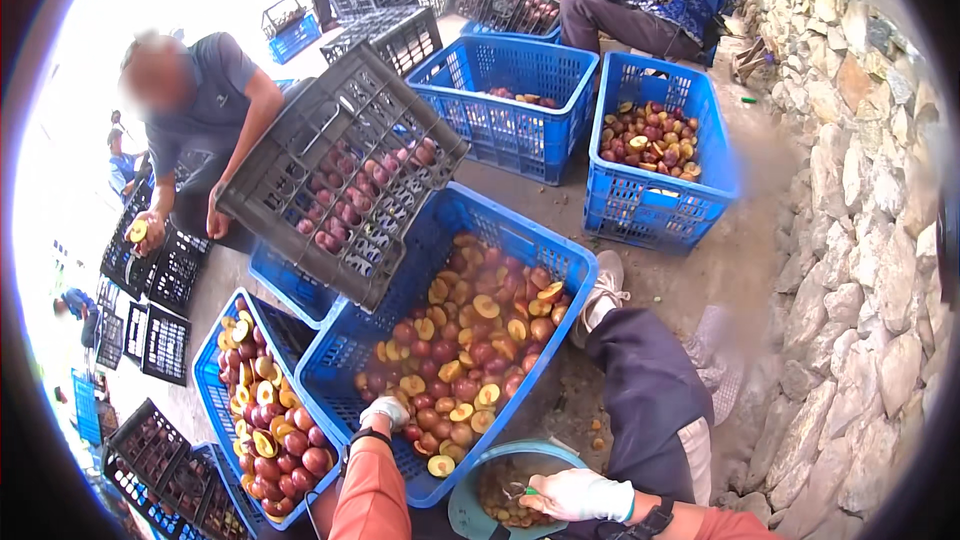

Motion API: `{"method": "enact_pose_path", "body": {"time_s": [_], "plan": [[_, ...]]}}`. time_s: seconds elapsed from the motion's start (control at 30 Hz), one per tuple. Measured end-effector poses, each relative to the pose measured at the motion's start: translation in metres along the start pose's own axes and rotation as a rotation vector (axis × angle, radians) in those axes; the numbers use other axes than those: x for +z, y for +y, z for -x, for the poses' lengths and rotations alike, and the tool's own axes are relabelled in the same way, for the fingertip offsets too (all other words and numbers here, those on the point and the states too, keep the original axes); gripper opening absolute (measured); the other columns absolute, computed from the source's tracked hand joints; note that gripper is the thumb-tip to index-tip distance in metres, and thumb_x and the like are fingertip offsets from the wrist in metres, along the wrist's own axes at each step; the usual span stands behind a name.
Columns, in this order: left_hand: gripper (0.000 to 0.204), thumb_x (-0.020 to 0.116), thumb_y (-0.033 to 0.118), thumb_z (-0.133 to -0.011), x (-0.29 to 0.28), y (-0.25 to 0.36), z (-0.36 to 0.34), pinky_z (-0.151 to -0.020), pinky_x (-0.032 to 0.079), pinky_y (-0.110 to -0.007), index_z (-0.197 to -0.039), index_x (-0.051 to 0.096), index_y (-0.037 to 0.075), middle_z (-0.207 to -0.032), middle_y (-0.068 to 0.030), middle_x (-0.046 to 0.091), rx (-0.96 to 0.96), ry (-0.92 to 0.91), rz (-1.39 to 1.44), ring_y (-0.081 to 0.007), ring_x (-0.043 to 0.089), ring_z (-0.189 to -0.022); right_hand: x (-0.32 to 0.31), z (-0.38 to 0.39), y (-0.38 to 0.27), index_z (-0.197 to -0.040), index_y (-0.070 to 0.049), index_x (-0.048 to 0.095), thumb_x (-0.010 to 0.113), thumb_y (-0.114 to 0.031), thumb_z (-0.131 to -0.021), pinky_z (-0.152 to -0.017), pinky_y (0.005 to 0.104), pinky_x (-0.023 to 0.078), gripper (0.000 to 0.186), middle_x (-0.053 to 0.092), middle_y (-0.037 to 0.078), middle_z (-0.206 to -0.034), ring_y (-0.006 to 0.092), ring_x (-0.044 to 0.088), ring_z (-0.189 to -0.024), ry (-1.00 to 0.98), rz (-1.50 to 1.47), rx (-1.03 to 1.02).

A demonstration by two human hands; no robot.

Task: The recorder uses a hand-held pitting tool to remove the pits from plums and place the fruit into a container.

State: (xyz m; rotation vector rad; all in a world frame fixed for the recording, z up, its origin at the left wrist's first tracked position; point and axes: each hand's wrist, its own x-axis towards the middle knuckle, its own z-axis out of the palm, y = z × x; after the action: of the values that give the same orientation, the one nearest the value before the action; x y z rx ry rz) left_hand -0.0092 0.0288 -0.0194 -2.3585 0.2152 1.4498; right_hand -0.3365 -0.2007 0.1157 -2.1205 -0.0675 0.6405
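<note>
My left hand, in a white glove, reaches over the near left rim of a blue crate of halved and whole plums. Its fingers look curled among the fruit; what they hold, if anything, is hidden. My right hand, also gloved, is closed around a small tool with a green handle and a thin metal end. That tool is over a blue-green bucket with plum pits and wet bits inside. A black crate of whole plums rests tilted across the blue crate's far left corner.
At the left, another blue crate holds cut plums. A person sits beyond it, a plum half in one hand. Two more blue crates stand ahead. Another person works behind them. A stone wall runs along the right.
</note>
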Motion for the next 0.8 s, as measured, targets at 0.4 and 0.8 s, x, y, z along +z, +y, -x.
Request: {"method": "enact_pose_path", "body": {"time_s": [0.4, 0.8], "plan": [[0.018, 0.077, 0.013, -0.073, 0.006, 0.049, 0.183, -0.082, 0.052, -0.04, -0.091, 0.074, 0.011, -0.09, -0.006, 0.068, 1.562, 0.808, 0.117, -0.0321, 0.063, -0.094, 0.012, -0.021, -0.001, -0.121, -0.009, 0.06, 0.063, -0.044, -0.1, -0.06, 0.0295, 0.051, 0.041, 0.065, 0.0, -0.085, 0.0122, 0.062, -0.066, 0.666, -0.804, -0.037], [0.035, 0.067, 0.015, -0.094, 0.118, 0.044, 0.285, -0.09, 0.055, -0.031, -0.124, 0.064, -0.002, -0.118, -0.0121, 0.067, 1.113, -0.105, 1.729, -0.0194, 0.066, -0.1, 0.027, -0.005, 0.009, -0.117, -0.011, 0.061, 0.073, -0.023, -0.088, -0.071, 0.0341, 0.051, 0.033, 0.067, 0.007, -0.099, 0.0204, 0.065, -0.083, 0.553, -0.652, -0.233]]}}
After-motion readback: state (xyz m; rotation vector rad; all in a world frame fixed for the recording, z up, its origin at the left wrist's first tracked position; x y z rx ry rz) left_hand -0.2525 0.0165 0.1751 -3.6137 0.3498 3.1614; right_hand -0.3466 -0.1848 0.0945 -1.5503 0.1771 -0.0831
